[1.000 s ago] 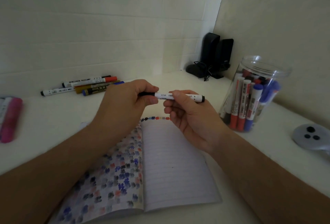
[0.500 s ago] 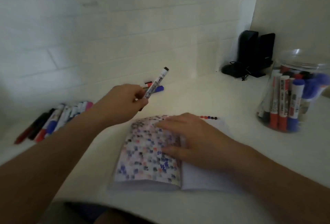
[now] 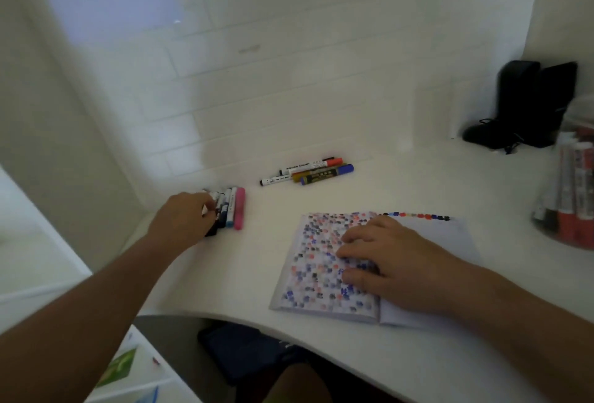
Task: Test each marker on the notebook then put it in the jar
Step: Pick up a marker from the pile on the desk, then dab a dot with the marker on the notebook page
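Left hand (image 3: 184, 219) on the marker row (image 3: 229, 209) at the bench's (image 3: 369, 354) left, fingers curled at the markers; grip unclear. Right hand (image 3: 390, 263) flat, fingers straight, pressing the open notebook (image 3: 316, 261). More markers (image 3: 308, 172) near the wall. Jar (image 3: 570, 190) of markers at far right, well apart.

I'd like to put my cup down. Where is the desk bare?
Bare desk lies between the marker row and the notebook, and behind the notebook toward the speakers. It is crowded by the jar and around the marker pile.
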